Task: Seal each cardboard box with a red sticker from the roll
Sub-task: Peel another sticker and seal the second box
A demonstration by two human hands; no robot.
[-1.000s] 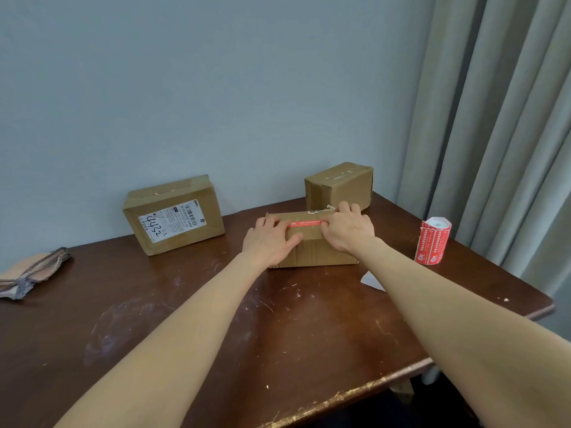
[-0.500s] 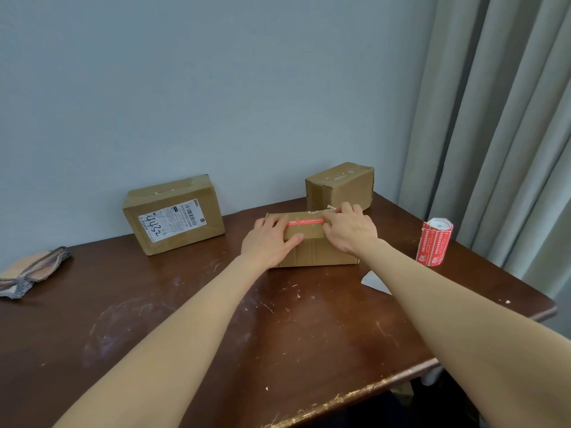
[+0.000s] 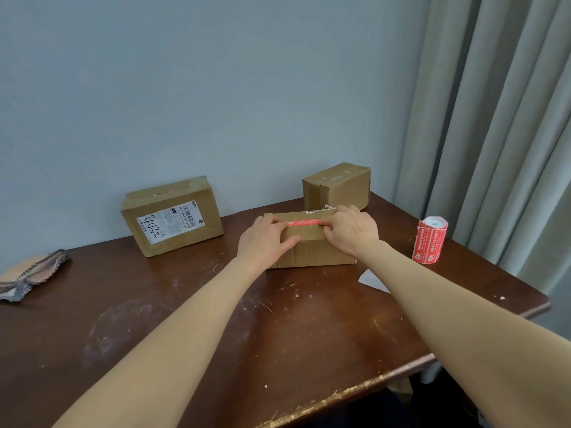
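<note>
Dark brown wooden table (image 3: 309,335), its top scratched and flecked with pale marks, the near edge chipped to bare wood. Far left: a flat woven cloth item (image 3: 31,273) with a dark braided border, partly cut off by the frame. Far left of centre: a labelled cardboard box (image 3: 173,217), tilted back towards the wall, its white shipping label facing forward. Centre: a low cardboard box (image 3: 312,251) lying flat. Just behind it, at the far right corner: a smaller cardboard box (image 3: 338,188). Right edge: a roll of red stickers (image 3: 430,240) standing upright. Near right of the central box: a white paper scrap (image 3: 372,281), partly hidden.
</note>
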